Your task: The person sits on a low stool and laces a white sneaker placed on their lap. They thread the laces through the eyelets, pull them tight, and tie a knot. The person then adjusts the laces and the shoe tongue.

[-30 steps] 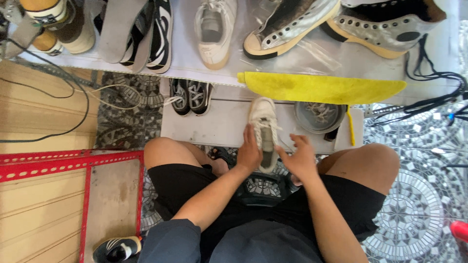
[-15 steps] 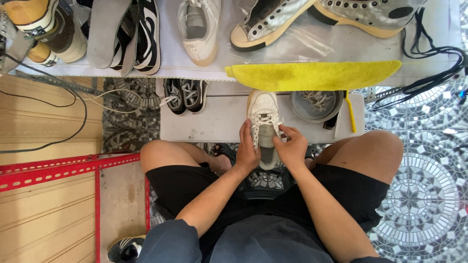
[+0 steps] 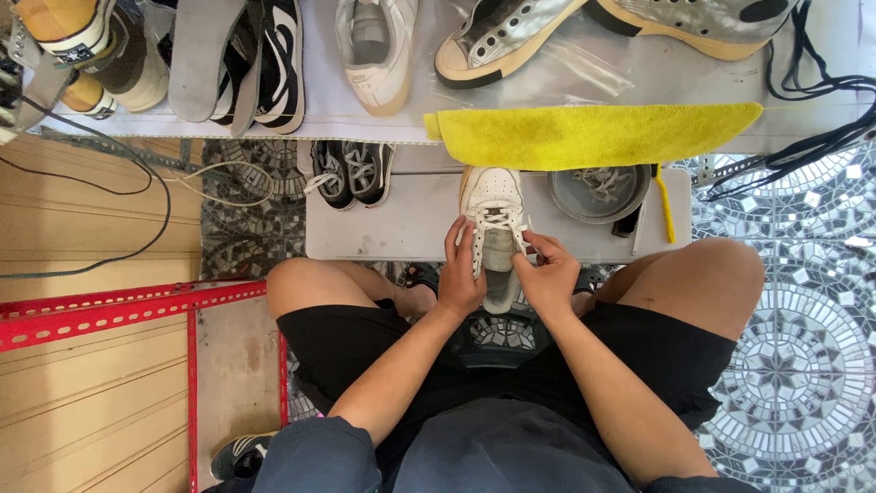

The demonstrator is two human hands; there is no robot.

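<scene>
Between the seated person's knees, a white sneaker lies toe-away on a low grey bench, its heel overhanging the near edge. The left hand clasps the shoe's left flank, fingers laid along the eyelet row. The right hand is pinched on the white lace at the shoe's right side, thumb and forefinger closed on it.

1 second ago the right hand hovered open and clear of the shoe; half a second ago it had come in to the lacing, and now it grips the lace slightly nearer the tongue. The left hand has stayed on the shoe throughout, sliding a little toward the toe. The shift suggests that the lacing work has moved from reaching to actual handling of the lace, with the left hand acting as the brace.

Just right of the sneaker sits a round grey bowl with more laces inside. A yellow cloth hangs over the shelf edge above it. To the left on the bench stands a pair of small black sneakers. Up on the shelf lie a white shoe, 2 silver high-tops and loose black laces.
</scene>
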